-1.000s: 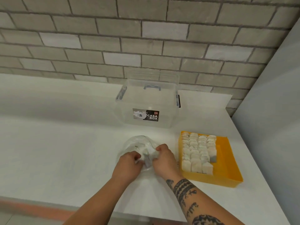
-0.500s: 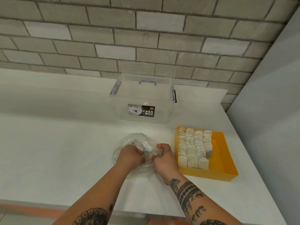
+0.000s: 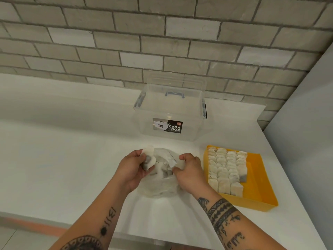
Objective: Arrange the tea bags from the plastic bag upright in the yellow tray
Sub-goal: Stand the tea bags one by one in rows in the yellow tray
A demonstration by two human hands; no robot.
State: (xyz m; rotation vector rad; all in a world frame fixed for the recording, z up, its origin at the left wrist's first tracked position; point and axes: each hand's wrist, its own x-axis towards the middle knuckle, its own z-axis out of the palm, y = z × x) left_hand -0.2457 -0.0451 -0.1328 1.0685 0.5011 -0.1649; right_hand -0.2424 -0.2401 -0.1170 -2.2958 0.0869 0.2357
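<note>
Pinching a clump of tea bags in the left hand, just over the mouth of the plastic bag.
The right hand is gripping the bag's crumpled open edge, fingers curled round the film. The bag is lying on the white counter. Just to its right, the yellow tray is holding rows of upright sachets in its left part. A clear storage box is standing behind them.
</note>
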